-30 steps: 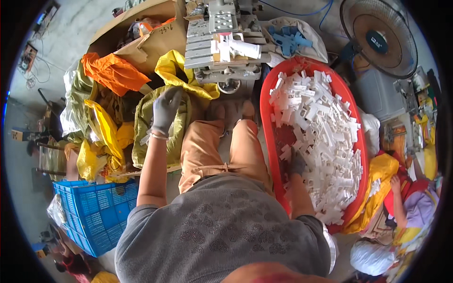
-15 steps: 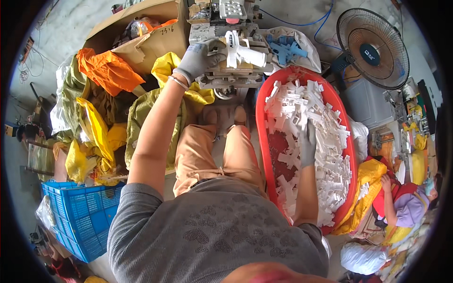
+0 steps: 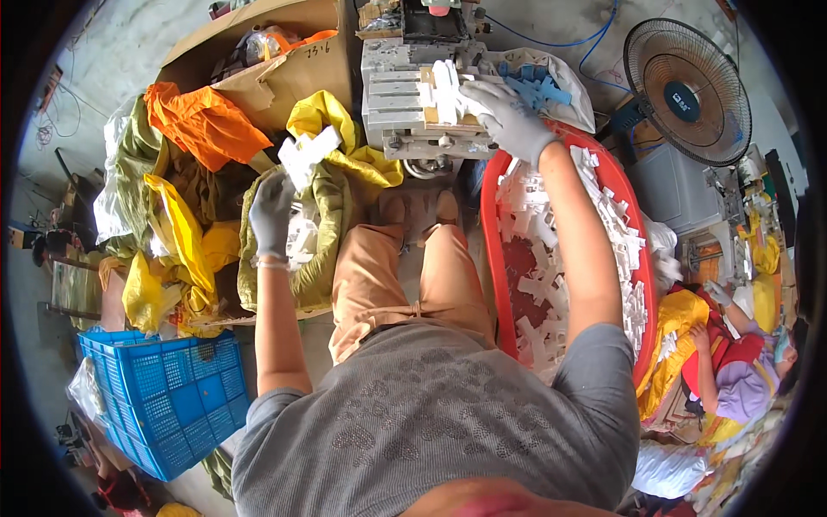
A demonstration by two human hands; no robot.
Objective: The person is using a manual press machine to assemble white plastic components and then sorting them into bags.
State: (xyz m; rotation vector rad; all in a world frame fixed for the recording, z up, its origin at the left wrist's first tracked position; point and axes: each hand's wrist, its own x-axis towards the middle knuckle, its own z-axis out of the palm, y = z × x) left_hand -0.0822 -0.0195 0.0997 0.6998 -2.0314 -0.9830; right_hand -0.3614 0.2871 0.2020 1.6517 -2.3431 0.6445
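Gripping a white plastic part (image 3: 307, 152), the gloved left hand (image 3: 272, 215) is raised over the open mouth of an olive-green sack (image 3: 323, 224) at the left of the person's knees; more white pieces lie inside the sack just below the hand. The right hand (image 3: 508, 121), also in a grey glove, reaches to the far side and closes its fingers on another white part (image 3: 448, 90) seated on the grey metal press fixture (image 3: 405, 95) directly ahead. To the right, a red oval tub (image 3: 642, 284) runs from near to far alongside the right forearm and holds a heap of loose white plastic parts (image 3: 551, 233). A white bag with blue plastic pieces (image 3: 538, 82) lies just beyond the right hand. Yellow and orange sacks (image 3: 198, 129) are piled at the far left, a blue crate (image 3: 168, 405) stands near left, and a pedestal fan (image 3: 685, 90) stands far right. Another person in red and purple clothing (image 3: 732, 370) sits at the right edge.
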